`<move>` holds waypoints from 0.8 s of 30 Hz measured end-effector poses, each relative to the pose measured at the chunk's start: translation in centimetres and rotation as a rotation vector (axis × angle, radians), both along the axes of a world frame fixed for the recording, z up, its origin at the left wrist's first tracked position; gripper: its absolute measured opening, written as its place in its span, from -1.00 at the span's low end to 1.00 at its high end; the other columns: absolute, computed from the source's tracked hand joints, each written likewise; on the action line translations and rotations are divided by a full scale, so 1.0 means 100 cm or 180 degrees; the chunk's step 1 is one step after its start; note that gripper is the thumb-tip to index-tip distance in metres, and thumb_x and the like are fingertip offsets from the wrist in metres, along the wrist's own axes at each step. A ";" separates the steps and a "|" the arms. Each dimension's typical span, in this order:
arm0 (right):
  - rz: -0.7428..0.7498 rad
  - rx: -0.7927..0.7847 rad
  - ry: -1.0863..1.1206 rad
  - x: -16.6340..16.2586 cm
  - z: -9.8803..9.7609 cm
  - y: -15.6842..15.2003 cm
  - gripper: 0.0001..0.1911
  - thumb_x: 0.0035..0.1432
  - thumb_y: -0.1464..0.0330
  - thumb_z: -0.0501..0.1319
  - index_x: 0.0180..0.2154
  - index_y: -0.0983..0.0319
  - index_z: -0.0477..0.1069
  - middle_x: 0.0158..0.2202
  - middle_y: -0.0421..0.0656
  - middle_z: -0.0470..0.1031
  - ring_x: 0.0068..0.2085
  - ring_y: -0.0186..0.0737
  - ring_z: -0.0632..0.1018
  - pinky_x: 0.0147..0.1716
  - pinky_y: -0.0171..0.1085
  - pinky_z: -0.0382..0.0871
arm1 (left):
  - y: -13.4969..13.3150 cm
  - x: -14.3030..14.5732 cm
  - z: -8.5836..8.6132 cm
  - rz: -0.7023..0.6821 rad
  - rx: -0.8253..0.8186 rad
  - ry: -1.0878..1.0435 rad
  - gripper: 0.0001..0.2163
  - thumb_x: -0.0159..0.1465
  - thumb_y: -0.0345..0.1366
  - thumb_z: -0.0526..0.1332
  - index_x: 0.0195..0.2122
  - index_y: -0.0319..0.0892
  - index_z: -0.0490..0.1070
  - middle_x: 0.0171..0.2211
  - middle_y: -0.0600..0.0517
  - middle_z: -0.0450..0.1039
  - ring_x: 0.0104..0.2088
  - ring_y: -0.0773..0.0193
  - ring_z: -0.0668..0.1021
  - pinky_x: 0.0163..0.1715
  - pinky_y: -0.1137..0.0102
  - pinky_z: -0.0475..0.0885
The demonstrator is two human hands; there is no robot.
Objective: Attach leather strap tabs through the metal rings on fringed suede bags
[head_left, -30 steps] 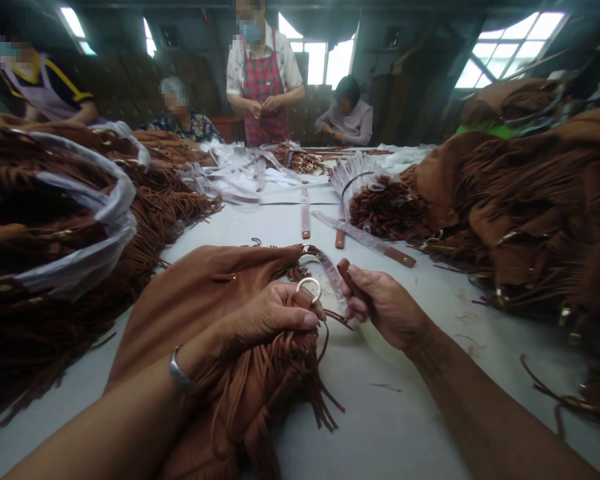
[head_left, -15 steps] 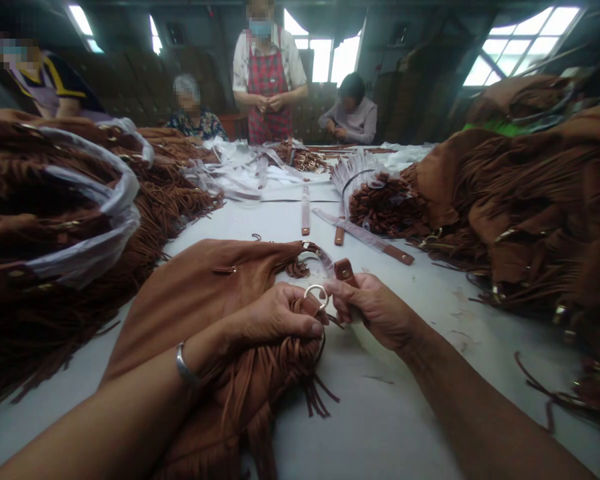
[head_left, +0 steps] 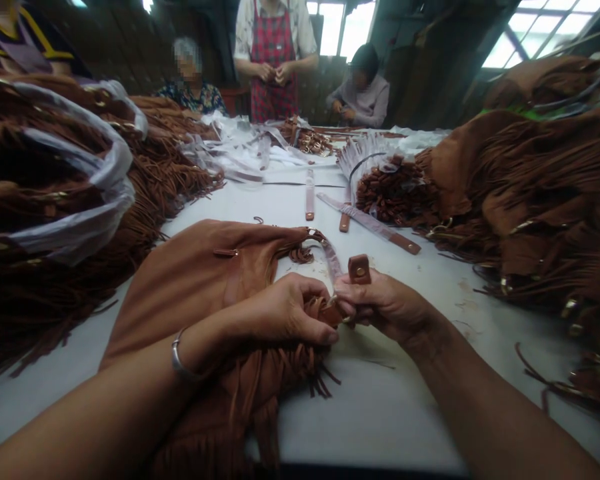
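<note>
A brown suede bag [head_left: 200, 280] with fringe lies on the white table [head_left: 380, 400] in front of me. My left hand [head_left: 285, 310] grips the bag's corner tab, where the metal ring is now hidden under my fingers. My right hand [head_left: 380, 303] pinches the brown strap end [head_left: 359, 269], whose snap stud faces up, right against the left hand. The strap's plastic-wrapped length [head_left: 330, 257] curves back to the bag's far corner.
Heaps of brown fringed bags [head_left: 540, 193] rise at the right and at the left [head_left: 55, 200], some wrapped in plastic. Loose wrapped straps [head_left: 370, 223] and a pile of strap ends [head_left: 395, 193] lie mid-table. Several people stand or sit at the far end [head_left: 275, 60].
My right hand brought the strap end leftward until it met my left hand. The metal ring, visible before, is now covered by my fingers. The view tilted down slightly.
</note>
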State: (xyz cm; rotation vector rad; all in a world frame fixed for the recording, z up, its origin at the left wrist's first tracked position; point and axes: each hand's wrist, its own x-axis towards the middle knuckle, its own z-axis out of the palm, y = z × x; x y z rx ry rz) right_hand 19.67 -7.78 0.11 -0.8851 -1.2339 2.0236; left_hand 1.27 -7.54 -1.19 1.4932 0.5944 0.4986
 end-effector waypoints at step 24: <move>-0.0003 0.0351 0.0176 0.009 -0.009 0.004 -0.79 -0.01 0.33 0.33 -0.38 0.35 0.41 -0.62 -0.27 0.31 -0.59 -0.47 0.31 -0.61 -0.46 0.15 | 0.001 -0.008 -0.001 0.0450 -0.0215 -0.0007 -0.68 0.01 -0.27 0.36 -0.26 -0.32 0.41 -0.48 0.07 0.29 -0.49 0.41 0.33 -0.50 0.53 0.25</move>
